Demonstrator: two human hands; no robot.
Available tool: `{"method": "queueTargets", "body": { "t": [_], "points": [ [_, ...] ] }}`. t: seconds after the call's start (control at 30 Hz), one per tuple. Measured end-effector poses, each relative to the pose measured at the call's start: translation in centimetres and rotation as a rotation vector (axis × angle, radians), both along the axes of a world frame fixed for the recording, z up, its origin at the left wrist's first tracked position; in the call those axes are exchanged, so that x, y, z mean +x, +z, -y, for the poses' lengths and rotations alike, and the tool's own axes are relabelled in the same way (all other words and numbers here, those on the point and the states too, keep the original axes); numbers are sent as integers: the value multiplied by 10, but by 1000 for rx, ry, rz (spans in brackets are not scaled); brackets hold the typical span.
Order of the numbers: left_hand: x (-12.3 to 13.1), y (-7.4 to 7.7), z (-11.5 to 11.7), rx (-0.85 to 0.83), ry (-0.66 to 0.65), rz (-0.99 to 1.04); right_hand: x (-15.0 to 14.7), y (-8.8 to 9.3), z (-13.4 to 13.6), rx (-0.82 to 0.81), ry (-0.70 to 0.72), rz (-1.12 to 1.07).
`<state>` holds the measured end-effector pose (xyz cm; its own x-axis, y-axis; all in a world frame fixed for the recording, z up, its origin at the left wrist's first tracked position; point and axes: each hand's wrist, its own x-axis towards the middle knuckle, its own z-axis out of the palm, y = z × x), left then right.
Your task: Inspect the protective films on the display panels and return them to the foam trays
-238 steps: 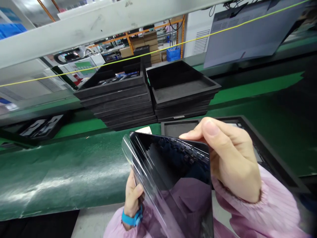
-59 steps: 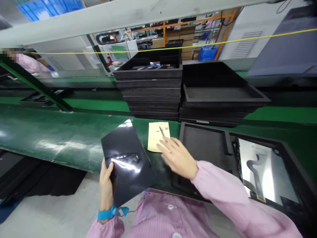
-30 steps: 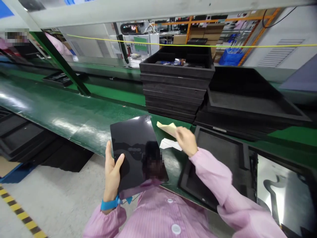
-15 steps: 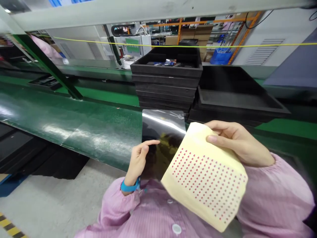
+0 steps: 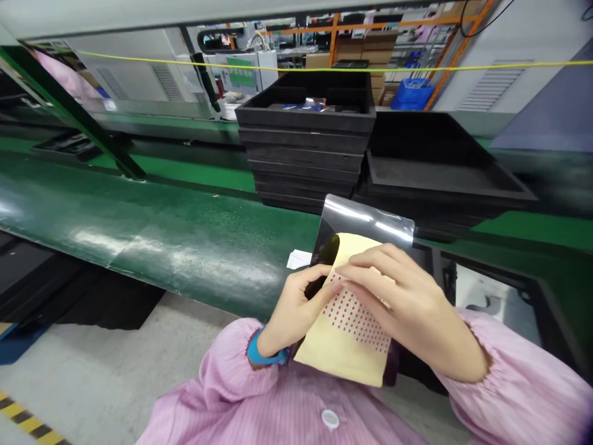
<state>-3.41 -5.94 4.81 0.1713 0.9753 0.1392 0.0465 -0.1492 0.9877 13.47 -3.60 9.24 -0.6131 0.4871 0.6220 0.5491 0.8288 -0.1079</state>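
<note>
A pale yellow sheet of small red dot stickers [image 5: 343, 364] is held in front of my chest. My left hand [image 5: 294, 306] pinches its left edge between thumb and fingers. Over the upper rows of dots lies my right hand [image 5: 401, 303], its fingertips drawn together close to my left thumb; whatever they pinch is hidden. Behind the sticker sheet is a glossy dark plastic sheet [image 5: 365, 216] with a clear upper band. A small white piece of paper [image 5: 299, 259] lies on the green bench beside it.
Stacked black trays [image 5: 306, 139] stand ahead, the top one holding small blue and clear items. More black trays [image 5: 449, 176] stand at right. A black tray with a pale panel [image 5: 498, 296] is by my right forearm. The green bench [image 5: 185, 247] stretches left.
The sticker sheet has moved left and is now in my left hand, which was pointing with nothing in it. My right hand has shifted from the sheet's top edge onto the dots.
</note>
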Motion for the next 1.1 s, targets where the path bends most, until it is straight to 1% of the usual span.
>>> {"method": "queueTargets", "body": {
  "t": [0.07,0.17,0.33,0.43,0.53,0.7,0.87,0.97,1.1],
  "points": [
    [0,-1,1,57,-13,-47,-2,-2,4,-83,26,-24],
    [0,-2,5,127,-26,-130,0,-2,4,-128,21,4],
    [3,-1,10,202,-37,-210,7,11,9,-149,68,125],
    [5,-2,12,213,-45,-220,8,14,14,-155,90,160],
    [6,-4,13,224,-34,-225,5,11,18,-125,65,187],
    [7,-10,16,225,41,-241,-2,0,20,-178,13,70],
    [8,-11,18,237,104,-280,-7,-4,23,-116,-55,29],
    [8,-11,18,227,115,-295,-9,-3,21,-146,-39,-1],
    [9,-12,19,212,117,-293,-10,-1,20,-172,-8,16]
  ]
}}
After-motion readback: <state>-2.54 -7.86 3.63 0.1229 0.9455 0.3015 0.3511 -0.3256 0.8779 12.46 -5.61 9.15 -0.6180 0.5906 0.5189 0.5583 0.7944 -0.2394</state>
